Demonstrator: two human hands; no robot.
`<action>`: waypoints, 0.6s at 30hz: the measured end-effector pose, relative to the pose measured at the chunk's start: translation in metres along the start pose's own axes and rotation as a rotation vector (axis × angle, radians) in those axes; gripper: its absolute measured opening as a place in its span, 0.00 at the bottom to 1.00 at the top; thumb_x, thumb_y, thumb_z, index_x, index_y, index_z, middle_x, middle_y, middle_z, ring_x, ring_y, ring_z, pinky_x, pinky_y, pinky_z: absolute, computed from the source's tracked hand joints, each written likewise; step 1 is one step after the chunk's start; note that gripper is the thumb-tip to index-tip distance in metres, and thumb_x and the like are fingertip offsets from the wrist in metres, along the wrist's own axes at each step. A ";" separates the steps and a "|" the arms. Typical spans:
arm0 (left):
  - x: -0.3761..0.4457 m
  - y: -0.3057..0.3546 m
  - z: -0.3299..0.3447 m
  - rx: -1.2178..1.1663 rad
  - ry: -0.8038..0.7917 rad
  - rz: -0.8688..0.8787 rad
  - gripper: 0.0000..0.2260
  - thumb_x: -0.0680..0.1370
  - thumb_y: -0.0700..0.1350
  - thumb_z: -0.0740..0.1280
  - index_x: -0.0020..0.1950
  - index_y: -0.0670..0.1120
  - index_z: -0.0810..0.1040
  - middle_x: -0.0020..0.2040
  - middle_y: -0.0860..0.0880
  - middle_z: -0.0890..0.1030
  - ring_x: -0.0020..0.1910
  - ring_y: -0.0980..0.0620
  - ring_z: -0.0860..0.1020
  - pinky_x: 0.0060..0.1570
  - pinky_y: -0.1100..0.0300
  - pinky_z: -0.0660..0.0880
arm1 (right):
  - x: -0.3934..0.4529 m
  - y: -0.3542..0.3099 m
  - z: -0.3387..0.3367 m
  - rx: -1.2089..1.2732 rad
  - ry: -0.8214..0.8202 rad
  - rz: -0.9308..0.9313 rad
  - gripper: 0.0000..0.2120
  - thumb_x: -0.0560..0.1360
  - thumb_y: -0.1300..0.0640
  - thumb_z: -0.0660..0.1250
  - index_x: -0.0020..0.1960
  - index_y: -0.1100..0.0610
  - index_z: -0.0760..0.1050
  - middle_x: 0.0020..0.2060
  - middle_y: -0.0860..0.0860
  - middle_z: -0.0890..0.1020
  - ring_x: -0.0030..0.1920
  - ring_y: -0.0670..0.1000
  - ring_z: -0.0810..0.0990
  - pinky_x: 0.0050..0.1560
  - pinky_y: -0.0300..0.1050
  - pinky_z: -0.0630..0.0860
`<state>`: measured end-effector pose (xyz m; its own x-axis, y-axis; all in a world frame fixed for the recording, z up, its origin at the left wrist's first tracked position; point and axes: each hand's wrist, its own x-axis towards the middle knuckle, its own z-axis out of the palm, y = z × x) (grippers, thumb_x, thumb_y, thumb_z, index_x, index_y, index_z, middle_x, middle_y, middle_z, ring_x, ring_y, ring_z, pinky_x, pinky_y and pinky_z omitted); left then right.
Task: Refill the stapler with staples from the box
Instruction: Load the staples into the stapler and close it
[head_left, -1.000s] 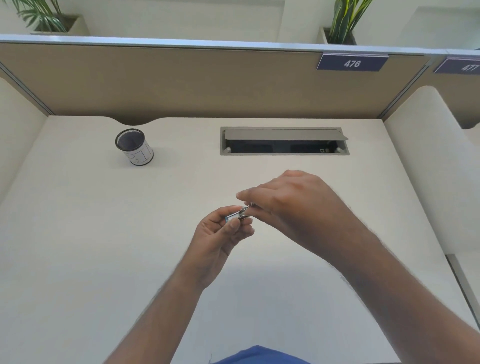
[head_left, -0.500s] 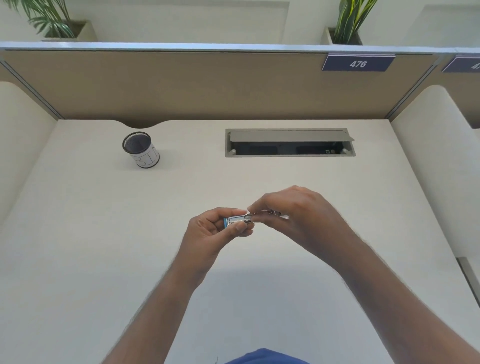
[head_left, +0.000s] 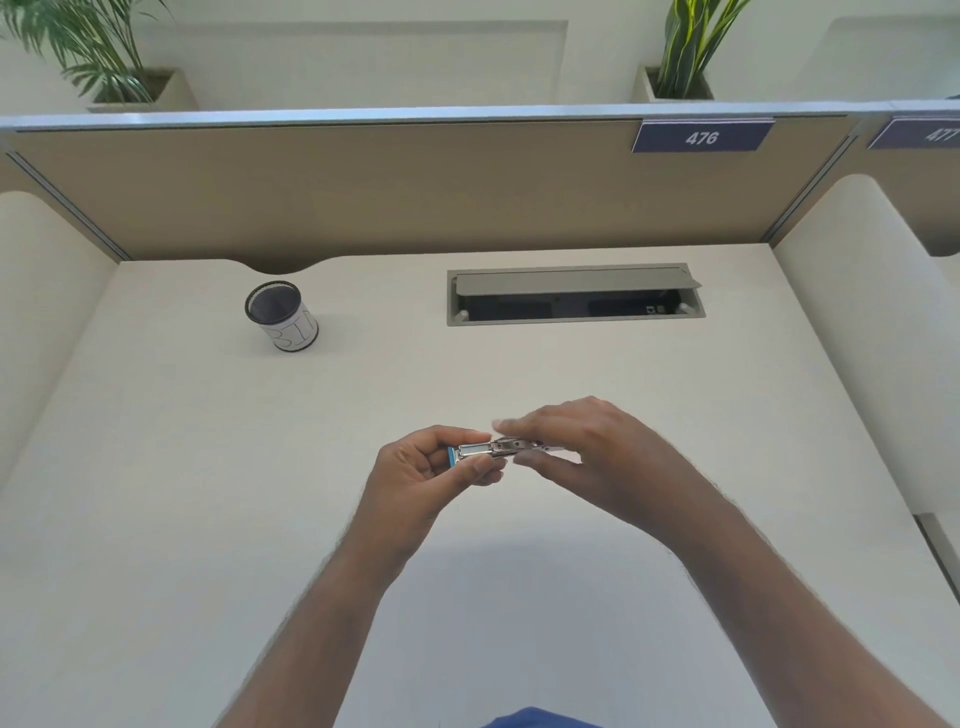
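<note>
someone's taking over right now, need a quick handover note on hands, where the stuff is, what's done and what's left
Left hand: gripping the blue-ended stapler above the desk.
Right hand: fingers pinched on the stapler's metal mechanism at its other end.
Staple box: not in view. Also on the desk: a mesh pen cup, back left, and an open cable tray.
Done: stapler picked up and being worked with both hands.
Left: cannot tell if staples are loaded; confirm, close the stapler, set it down.

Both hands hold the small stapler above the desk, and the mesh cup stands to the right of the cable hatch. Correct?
Not quite. In the head view the mesh cup stands left of the cable hatch. Both hands do hold the stapler above the desk.
</note>
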<state>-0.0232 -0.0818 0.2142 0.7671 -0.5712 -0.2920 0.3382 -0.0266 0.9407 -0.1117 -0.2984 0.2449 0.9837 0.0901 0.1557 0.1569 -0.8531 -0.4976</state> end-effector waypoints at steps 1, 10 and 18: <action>0.000 0.000 0.000 -0.006 0.006 -0.007 0.10 0.76 0.40 0.76 0.57 0.41 0.86 0.50 0.40 0.90 0.50 0.41 0.89 0.59 0.52 0.83 | -0.002 0.003 -0.002 -0.007 -0.013 0.049 0.18 0.81 0.51 0.74 0.70 0.46 0.80 0.54 0.40 0.87 0.49 0.42 0.81 0.55 0.43 0.76; 0.004 -0.007 -0.009 0.048 0.022 -0.061 0.07 0.78 0.38 0.76 0.57 0.41 0.87 0.49 0.41 0.91 0.50 0.40 0.89 0.58 0.53 0.82 | -0.028 0.038 -0.029 0.276 -0.074 0.503 0.10 0.72 0.45 0.81 0.46 0.44 0.81 0.42 0.44 0.86 0.47 0.47 0.84 0.50 0.48 0.79; 0.011 -0.011 -0.006 0.055 0.006 -0.092 0.07 0.80 0.38 0.75 0.57 0.40 0.86 0.50 0.40 0.90 0.49 0.40 0.89 0.60 0.50 0.83 | -0.011 0.020 -0.001 0.837 0.187 0.499 0.07 0.77 0.63 0.78 0.53 0.59 0.83 0.49 0.54 0.90 0.49 0.52 0.89 0.53 0.46 0.83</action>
<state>-0.0154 -0.0826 0.1993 0.7375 -0.5592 -0.3787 0.3771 -0.1243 0.9178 -0.1197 -0.3168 0.2344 0.9357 -0.3243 -0.1391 -0.1886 -0.1264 -0.9739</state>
